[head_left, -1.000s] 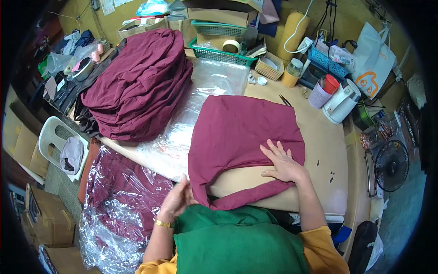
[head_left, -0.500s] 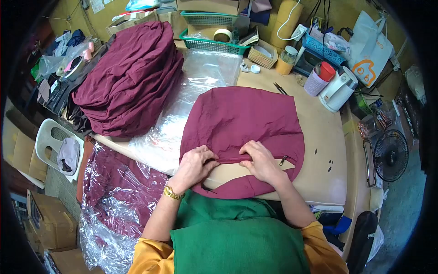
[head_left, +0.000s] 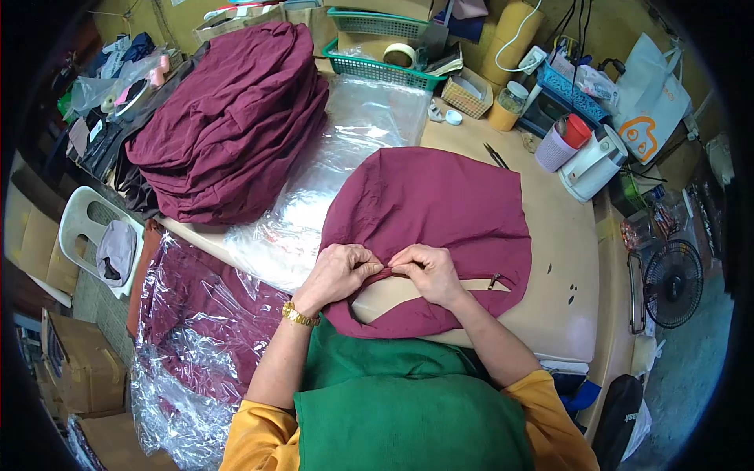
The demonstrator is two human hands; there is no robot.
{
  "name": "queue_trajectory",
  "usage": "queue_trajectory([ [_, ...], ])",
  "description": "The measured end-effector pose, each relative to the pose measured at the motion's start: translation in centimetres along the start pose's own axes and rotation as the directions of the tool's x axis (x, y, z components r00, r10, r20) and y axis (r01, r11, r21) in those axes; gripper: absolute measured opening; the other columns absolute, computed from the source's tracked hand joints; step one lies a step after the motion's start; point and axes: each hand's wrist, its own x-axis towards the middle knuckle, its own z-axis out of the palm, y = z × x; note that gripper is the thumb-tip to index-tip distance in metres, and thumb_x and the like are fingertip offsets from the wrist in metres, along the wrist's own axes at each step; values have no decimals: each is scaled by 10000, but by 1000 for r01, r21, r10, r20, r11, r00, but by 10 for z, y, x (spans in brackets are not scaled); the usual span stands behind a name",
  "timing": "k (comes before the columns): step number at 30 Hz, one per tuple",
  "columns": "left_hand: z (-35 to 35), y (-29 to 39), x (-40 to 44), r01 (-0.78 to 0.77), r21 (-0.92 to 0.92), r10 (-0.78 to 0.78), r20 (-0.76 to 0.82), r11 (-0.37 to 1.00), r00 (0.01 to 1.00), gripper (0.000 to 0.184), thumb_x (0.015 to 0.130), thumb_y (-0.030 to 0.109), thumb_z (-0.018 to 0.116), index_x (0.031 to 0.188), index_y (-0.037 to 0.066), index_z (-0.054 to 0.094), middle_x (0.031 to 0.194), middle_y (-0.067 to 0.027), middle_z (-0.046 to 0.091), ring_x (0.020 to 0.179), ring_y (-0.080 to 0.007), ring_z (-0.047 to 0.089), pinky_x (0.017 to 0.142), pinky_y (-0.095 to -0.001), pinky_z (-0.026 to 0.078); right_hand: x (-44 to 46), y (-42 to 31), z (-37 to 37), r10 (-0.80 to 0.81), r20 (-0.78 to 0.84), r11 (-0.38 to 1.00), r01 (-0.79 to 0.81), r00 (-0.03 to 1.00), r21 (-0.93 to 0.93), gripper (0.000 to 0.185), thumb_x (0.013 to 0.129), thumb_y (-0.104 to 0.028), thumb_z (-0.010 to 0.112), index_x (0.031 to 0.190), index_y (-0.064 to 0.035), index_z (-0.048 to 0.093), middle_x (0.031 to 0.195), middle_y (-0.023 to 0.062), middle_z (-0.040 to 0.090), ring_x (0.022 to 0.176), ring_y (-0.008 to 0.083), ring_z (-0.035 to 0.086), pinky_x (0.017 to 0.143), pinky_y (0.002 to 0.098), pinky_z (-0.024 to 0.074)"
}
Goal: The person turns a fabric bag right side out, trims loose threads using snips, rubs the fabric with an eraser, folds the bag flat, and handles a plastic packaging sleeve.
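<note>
A maroon fabric piece with a zipper (head_left: 440, 204), perhaps a bag or cover, lies flat in front of me. Its long front opening shows the tan table through it. My left hand (head_left: 339, 272) pinches the zipper edge near the left end of the opening. Close beside it, my right hand (head_left: 428, 271) grips the same edge between thumb and fingers, with the fingertips of both hands almost meeting. The zipper's metal pull (head_left: 494, 280) hangs at the right end, apart from both hands. Whatever lies between my fingertips is mostly hidden.
Folded maroon fabric (head_left: 228, 125) is heaped at the back left, beside clear plastic sheeting (head_left: 365, 118). Black snips (head_left: 495, 155) lie behind the piece. A white kettle (head_left: 593, 165) and lilac cup (head_left: 554, 149) stand at back right. Plastic-wrapped maroon fabric (head_left: 212, 322) sits lower left.
My right hand has moved left along the zipper edge and now pinches close to my left hand. The edge there is bunched and slightly raised. The view has shifted a little.
</note>
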Motion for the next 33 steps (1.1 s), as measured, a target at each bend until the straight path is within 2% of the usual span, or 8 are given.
queue_trajectory([
  [2,1,-1,0,11,-14,-12,-10,1000,1000,169,882,177,693,908,17,744,813,-165,695,736,-305,682,677,-384,515,0,-1,-4,251,28,958,-252,968,135,24,871,23,650,877,11,669,843,93,717,776,165,680,727,298,537],
  [16,3,-26,0,173,-448,-133,120,877,984,195,973,153,639,932,-23,712,873,-44,735,840,-119,664,784,-277,515,3,-14,-19,340,2,737,-268,940,620,81,962,-27,621,887,-9,594,819,43,662,756,85,606,714,246,516],
  [18,1,-24,0,162,-521,-107,135,838,985,197,984,152,628,938,-25,703,908,-45,731,859,-116,656,804,-266,512,16,-35,-39,305,-24,819,-249,952,517,54,947,-21,649,923,-8,603,856,34,656,778,81,606,723,244,512],
  [20,5,-21,2,161,-591,-89,149,791,985,199,995,150,617,944,-27,694,942,-47,727,877,-112,647,824,-255,510,36,-49,-89,137,-281,990,-135,950,28,72,949,-46,667,1009,-23,633,884,4,648,823,72,598,756,245,505],
  [21,7,-19,3,211,-670,-113,187,711,976,187,994,150,618,949,-17,689,961,-53,725,873,-104,641,829,-244,508,49,-44,-111,140,-447,990,-126,883,61,61,954,-50,656,1009,-28,644,887,6,655,810,78,597,731,251,505],
  [23,10,-15,4,336,-743,-193,275,579,942,155,982,163,637,940,18,672,1018,-80,719,913,-108,652,849,-245,519,71,-6,-175,168,-572,916,-342,803,-211,119,968,-88,599,1009,-8,676,879,50,700,812,96,628,749,266,512],
  [31,22,-24,14,349,-896,-165,314,273,935,124,1005,115,586,979,14,653,1074,-113,711,887,-129,699,821,-240,590,79,246,-244,456,-389,627,-600,800,-497,237,921,-202,639,973,22,698,966,204,723,950,283,696,769,391,520],
  [33,21,-26,14,351,-915,-166,321,199,932,123,1006,110,583,979,11,651,1081,-129,711,892,-147,709,827,-254,599,70,260,-232,-3,-357,478,-312,934,-821,248,891,-227,649,940,10,698,898,235,711,913,287,710,730,415,526],
])
